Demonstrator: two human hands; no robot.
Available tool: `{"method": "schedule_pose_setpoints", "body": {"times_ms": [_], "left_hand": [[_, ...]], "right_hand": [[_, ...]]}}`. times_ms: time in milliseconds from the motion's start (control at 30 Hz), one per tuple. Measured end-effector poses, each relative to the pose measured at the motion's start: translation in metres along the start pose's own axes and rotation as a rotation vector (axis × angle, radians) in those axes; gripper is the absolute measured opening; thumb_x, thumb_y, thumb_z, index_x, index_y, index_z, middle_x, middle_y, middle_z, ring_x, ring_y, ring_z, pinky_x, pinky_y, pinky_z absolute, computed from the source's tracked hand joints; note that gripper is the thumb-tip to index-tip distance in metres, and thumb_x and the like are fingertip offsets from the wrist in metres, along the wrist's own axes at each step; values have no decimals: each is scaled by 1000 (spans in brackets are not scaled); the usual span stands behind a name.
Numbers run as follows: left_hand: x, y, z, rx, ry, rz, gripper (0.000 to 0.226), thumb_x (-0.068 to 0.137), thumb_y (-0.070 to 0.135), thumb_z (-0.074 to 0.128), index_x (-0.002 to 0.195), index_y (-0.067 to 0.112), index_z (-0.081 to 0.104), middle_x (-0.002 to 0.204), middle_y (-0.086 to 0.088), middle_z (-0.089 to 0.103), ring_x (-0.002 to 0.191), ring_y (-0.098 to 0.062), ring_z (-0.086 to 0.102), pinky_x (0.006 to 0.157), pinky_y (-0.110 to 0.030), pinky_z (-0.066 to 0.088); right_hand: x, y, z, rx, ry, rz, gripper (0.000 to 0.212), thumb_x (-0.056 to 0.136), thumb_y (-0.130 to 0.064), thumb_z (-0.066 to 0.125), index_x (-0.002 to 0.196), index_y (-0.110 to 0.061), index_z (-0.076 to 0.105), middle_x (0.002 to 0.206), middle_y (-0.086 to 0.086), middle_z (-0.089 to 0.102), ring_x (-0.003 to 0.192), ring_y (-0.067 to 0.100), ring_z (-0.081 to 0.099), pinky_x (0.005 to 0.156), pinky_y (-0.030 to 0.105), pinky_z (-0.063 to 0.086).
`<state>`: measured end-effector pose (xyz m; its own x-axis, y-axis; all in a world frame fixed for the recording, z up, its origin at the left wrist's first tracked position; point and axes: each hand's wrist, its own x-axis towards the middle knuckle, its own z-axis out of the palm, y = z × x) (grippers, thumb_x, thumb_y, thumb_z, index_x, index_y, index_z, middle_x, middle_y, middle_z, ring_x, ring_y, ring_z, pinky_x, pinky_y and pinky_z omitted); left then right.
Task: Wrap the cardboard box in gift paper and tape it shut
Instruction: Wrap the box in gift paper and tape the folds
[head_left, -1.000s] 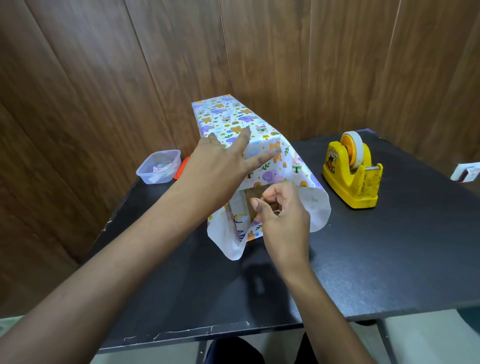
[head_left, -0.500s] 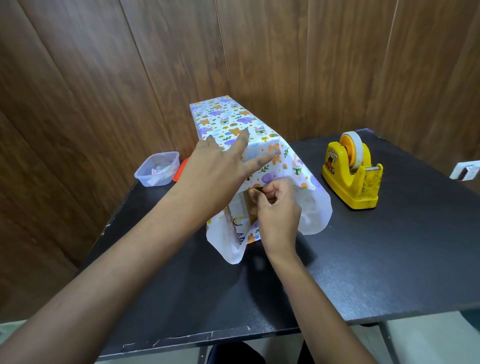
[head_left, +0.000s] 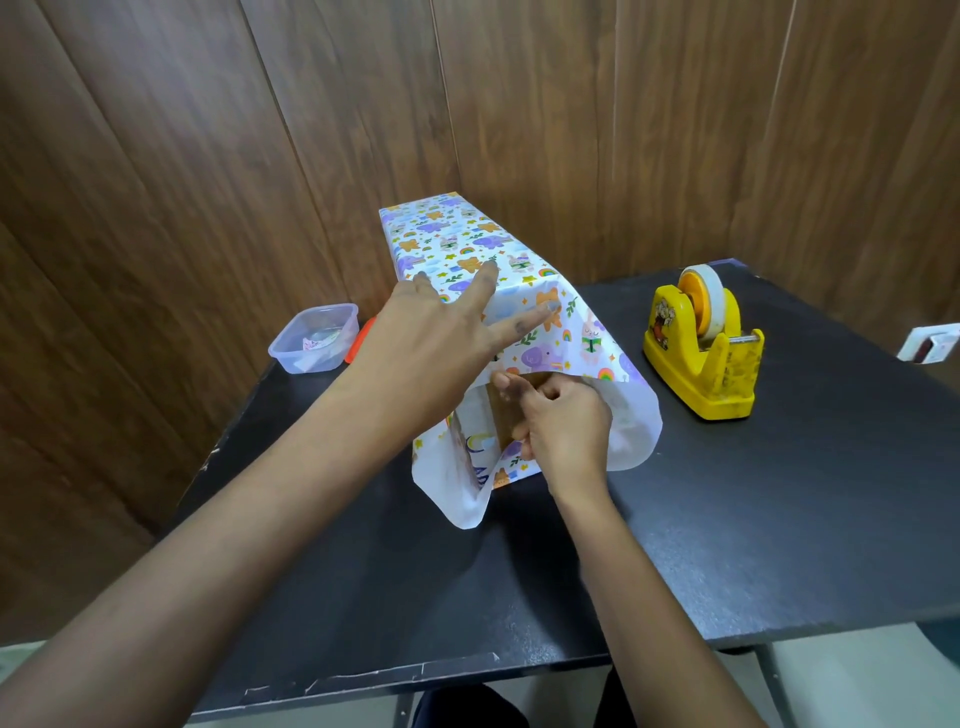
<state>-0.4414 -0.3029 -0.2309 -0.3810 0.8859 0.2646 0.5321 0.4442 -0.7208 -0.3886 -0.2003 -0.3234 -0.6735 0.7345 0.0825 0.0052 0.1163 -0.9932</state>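
My left hand (head_left: 431, 338) lies flat, fingers spread, on the papered box (head_left: 467, 249); my right hand (head_left: 563, 421) pinches the loose paper flap (head_left: 631, 415) at its open end.

Near table edge (head_left: 727, 571) lies open; tape dispenser (head_left: 701, 353) blocks the right, plastic tub (head_left: 314, 338) the back-left.

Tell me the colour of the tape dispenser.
Yellow tape dispenser, with an orange hub inside the roll; the head view shows it clearly.

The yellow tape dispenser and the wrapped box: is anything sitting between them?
No. In the head view, only bare black table separates the tape dispenser from the wrapped box; the loose gift paper flares toward it without touching.
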Motion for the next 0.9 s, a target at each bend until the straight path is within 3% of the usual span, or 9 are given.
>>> {"method": "schedule_pose_setpoints", "body": {"times_ms": [100,267,433,533,633,733,800,900], "left_hand": [[0,2,-2,-12,-54,8,79,95,28,43,142,44,-19,155,-16,7,105,-44,55,74,-36,40],[-1,1,-5,-31,-26,10,78,96,27,41,143,44,-18,156,-17,7,105,-42,55,73,-36,40],[-1,2,-4,-14,-36,17,78,96,28,42,143,44,-19,155,-16,6,105,-41,55,71,-35,37],[-1,2,-7,-26,-42,7,78,96,28,42,143,43,-18,155,-16,5,106,-42,54,73,-36,37],[0,2,-5,-24,-22,-5,82,93,26,45,143,44,-17,155,-15,11,100,-39,57,69,-35,35],[-2,-1,3,-28,44,-20,93,89,28,56,139,44,-20,152,-14,25,88,-38,61,62,-33,32],[-2,-3,3,-85,107,-48,103,82,33,66,137,42,-19,145,-11,39,80,-36,63,59,-32,31],[-2,-4,1,-199,116,-102,103,83,44,64,141,44,-21,143,-1,43,87,-32,64,60,-30,31]], "right_hand": [[3,7,-8,-55,-14,9,42,80,-27,73,58,-8,43,50,4,52,29,6,44,37,15,34],[4,5,-8,-219,-83,-27,45,79,-35,72,52,-16,41,52,-1,51,51,15,45,48,23,34],[1,13,-12,-171,-126,25,39,82,-33,69,56,-16,46,49,0,51,41,10,43,47,23,35],[2,3,-4,-158,-128,-20,44,81,-47,66,55,-16,50,42,1,53,32,7,44,46,24,41],[0,3,0,-129,-127,56,44,83,-45,65,53,-15,51,39,2,51,34,13,45,48,27,44],[-10,7,-13,-51,-182,133,41,86,-34,65,57,-10,50,46,7,52,25,8,35,37,20,34],[-21,-4,-27,-38,-261,76,38,87,-29,65,60,-7,49,48,8,55,27,9,36,34,18,32],[-35,-40,-56,52,-327,-115,34,87,-22,65,59,-8,51,46,3,56,33,12,41,35,19,33]]}}
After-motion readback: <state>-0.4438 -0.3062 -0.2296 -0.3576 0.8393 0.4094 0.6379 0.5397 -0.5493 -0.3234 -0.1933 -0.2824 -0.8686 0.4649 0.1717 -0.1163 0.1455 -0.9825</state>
